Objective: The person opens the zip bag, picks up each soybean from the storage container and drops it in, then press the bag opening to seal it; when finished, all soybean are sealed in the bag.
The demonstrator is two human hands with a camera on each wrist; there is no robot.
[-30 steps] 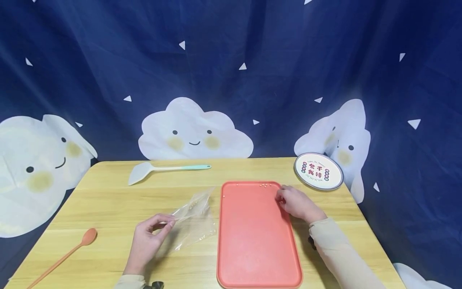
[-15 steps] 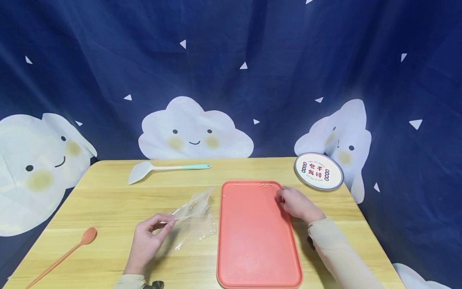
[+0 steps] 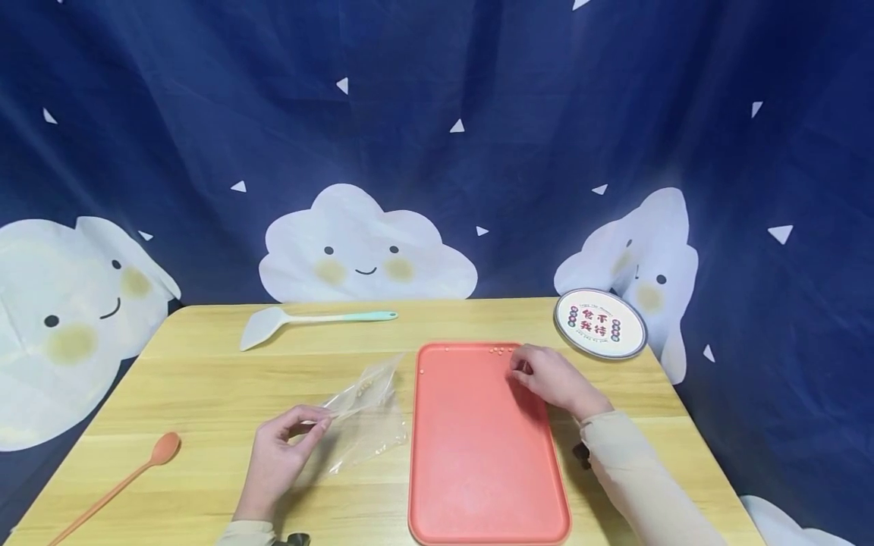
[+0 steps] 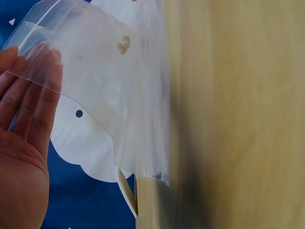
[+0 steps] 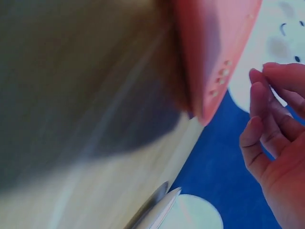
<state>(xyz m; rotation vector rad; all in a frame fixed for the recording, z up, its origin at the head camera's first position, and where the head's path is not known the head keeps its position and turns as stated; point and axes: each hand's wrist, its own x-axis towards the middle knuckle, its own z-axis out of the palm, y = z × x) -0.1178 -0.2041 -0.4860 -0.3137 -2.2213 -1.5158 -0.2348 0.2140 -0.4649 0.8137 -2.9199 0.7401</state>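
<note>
My left hand (image 3: 283, 455) pinches the edge of a clear zip bag (image 3: 369, 425) between thumb and fingers, left of the tray. A small cluster of pale, soybean-like pieces (image 4: 123, 45) shows inside the bag. The red tray (image 3: 488, 447) lies flat, with several similar pale pieces (image 3: 501, 350) along its far edge and one near its left side. My right hand (image 3: 549, 379) is over the tray's far right corner, fingers curled and thumb near the index fingertip. I cannot tell whether a small piece is between those fingertips.
A spatula (image 3: 314, 318) with a mint handle end lies at the table's back left. An orange spoon (image 3: 164, 449) rests at the front left. An oval plate (image 3: 601, 324) with red lettering sits at the back right corner. A dark blue cloud-print curtain (image 3: 519, 152) hangs behind the table.
My right hand has lifted from the tray's right rim and shifted slightly left and toward the far edge. My left hand and the bag have stayed in place.
</note>
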